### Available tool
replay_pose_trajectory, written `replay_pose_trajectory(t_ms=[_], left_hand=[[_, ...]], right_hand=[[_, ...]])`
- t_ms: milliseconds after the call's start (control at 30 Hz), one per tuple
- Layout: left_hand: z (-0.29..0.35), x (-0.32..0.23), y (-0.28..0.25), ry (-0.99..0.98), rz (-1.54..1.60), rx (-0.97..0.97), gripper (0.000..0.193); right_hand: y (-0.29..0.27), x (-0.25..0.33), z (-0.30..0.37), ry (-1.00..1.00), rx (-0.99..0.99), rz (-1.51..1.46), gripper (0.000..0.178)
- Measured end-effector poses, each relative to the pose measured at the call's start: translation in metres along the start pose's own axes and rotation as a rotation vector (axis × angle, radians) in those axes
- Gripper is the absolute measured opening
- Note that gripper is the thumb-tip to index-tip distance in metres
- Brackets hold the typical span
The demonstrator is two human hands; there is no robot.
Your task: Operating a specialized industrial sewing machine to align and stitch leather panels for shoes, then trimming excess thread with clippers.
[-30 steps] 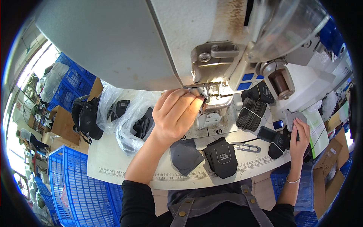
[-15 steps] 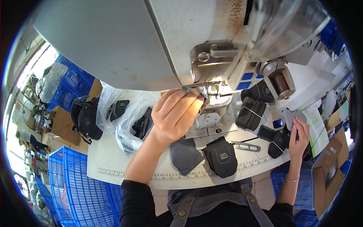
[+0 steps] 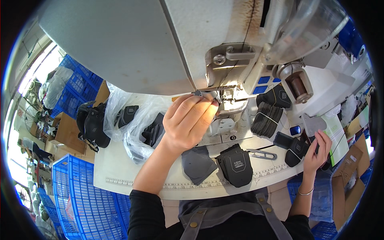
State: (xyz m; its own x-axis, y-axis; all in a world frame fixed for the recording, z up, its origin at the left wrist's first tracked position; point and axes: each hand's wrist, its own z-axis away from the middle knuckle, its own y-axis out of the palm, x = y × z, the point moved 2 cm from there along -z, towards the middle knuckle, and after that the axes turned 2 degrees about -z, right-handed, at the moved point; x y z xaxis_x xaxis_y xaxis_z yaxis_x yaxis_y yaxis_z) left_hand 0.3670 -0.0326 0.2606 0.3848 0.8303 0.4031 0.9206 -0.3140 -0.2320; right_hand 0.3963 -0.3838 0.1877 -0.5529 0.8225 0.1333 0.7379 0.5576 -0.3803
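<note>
My left hand is closed in a pinch at the sewing machine's lit needle area. A small grey piece shows at its fingertips; the fingers hide most of it. To the right, my right hand has its fingers curled at the near edge of a flat grey piece, seemingly gripping it. Between the hands, near the table's front, lie a stack of plain dark grey patches and a stack of black patches with a pale printed mark. Thread snips lie beside the black stack.
A bound black bundle and more black pieces lie right of the needle. Clear plastic bags and a black bag are at left. Blue crates and an open cardboard box flank the table.
My right hand has shifted slightly toward me, uncovering more of the flat grey piece. My left hand stays at the needle area. The view has shifted slightly.
</note>
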Motion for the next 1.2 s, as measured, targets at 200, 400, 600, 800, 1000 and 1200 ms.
replay_pose_trajectory(t_ms=[200,400,600,800,1000,1200], left_hand=[[-0.002,0.001,0.0,0.001,-0.015,-0.009,0.018],[-0.002,0.003,0.002,0.031,-0.032,-0.044,0.018],[-0.001,0.001,0.001,0.027,-0.047,-0.031,0.019],[-0.003,0.002,0.001,0.017,-0.021,-0.03,0.022],[-0.002,0.003,0.002,-0.001,-0.012,-0.033,0.022],[-0.001,0.004,0.001,-0.04,-0.025,0.03,0.021]], right_hand=[[-0.001,-0.001,0.007,-0.015,0.024,-0.062,0.019],[-0.001,0.002,0.011,0.001,0.049,-0.107,0.019],[0.004,0.004,0.012,0.004,0.044,-0.128,0.019],[0.003,0.007,0.011,-0.017,0.049,-0.142,0.019],[0.002,0.007,0.012,-0.001,0.054,-0.163,0.019],[0.003,0.006,0.017,0.012,0.075,-0.196,0.02]])
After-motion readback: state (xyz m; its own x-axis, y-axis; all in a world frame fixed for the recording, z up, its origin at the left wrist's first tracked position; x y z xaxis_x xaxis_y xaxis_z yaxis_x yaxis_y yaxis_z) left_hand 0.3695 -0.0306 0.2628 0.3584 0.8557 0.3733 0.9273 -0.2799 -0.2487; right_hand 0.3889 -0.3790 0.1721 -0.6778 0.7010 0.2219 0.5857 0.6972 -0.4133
